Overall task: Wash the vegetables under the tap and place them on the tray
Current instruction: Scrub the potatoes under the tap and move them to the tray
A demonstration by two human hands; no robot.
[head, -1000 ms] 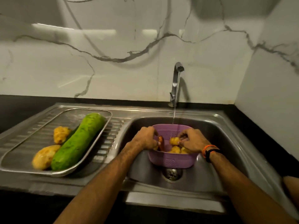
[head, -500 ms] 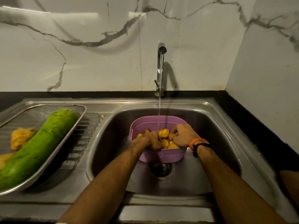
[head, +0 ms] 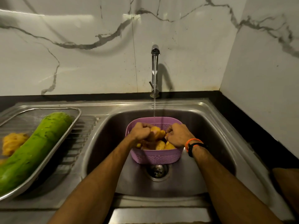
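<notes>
While crosswise in both hands (head: pixel 140 131) — potato (head: pixel 155 130)

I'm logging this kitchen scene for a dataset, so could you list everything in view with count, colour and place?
tap: one, chrome, running, behind the sink
sink: one, steel, centre
basket: one, purple, in the sink
small vegetables: several, yellow, in the basket
tray: one, steel mesh, on the drainboard at left
gourd: one, green, on the tray
yellow vegetable: at least one, on the tray
wristbands: orange and black, right wrist
left hand: gripping vegetables in the basket
right hand: gripping vegetables in the basket
</notes>
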